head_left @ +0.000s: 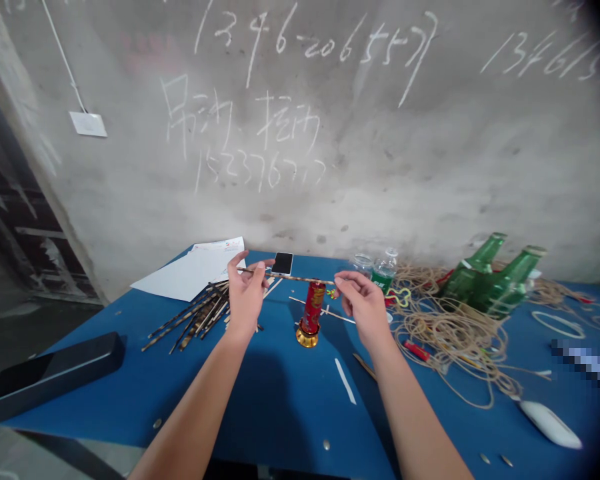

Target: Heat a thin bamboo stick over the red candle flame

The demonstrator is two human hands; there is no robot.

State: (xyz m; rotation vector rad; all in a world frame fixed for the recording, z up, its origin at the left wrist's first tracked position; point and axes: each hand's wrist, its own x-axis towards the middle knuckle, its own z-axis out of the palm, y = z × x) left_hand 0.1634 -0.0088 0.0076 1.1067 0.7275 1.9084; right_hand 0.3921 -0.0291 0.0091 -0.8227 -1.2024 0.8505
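A thin mottled brown stick [295, 277] is held level between my two hands. My left hand [246, 288] pinches it near its left end, thumb on top. The fingers of my right hand [364, 300] are closed on its right end. Behind and just below the stick, a red candle [312, 310] with gold marks stands upright on a gold base [307, 338]. I cannot tell whether the stick touches the candle's top. To the left of my left hand lies a loose bundle of similar dark sticks [203, 317].
On the blue table [260, 400] lie a phone [283, 263], white papers [195, 267], a black box-shaped device [55, 373] and a white strip [345, 381]. Right of my hand are tangled twine [445, 340], a plastic bottle [384, 270], green glass bottles [505, 283] and a white oblong object [550, 423].
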